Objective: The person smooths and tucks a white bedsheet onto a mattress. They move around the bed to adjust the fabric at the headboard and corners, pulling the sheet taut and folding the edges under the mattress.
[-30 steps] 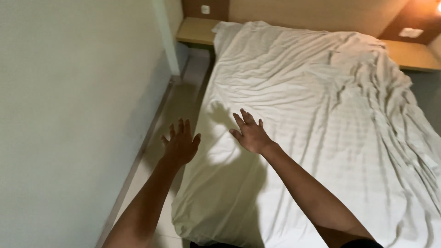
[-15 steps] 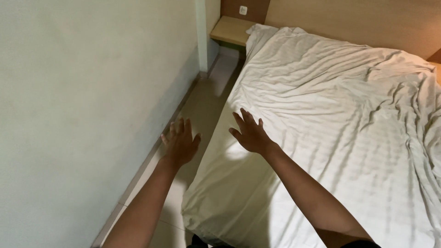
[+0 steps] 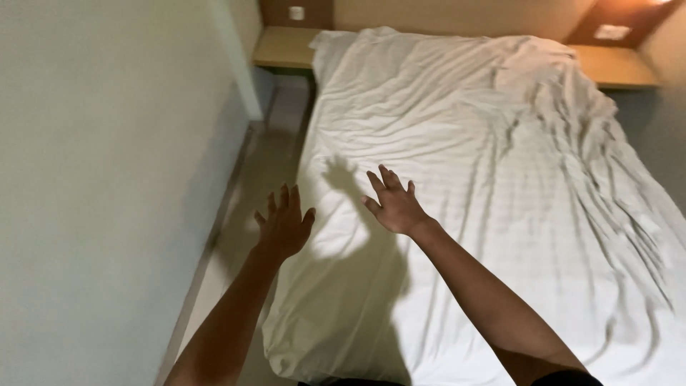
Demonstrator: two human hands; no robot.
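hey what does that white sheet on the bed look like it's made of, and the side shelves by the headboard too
The white sheet looks like thin woven fabric, probably cotton or a blend: matte, with faint woven checks and many soft creases. The left shelf and right shelf look like smooth light wood or laminate, flat and slightly glossy; which one, the view cannot settle.

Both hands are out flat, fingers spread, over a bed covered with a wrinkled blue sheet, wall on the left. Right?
Not quite: the sheet is white, not blue. The head view shows both the left hand and the right hand open with fingers spread over the bed's near left edge, the wall to the left.
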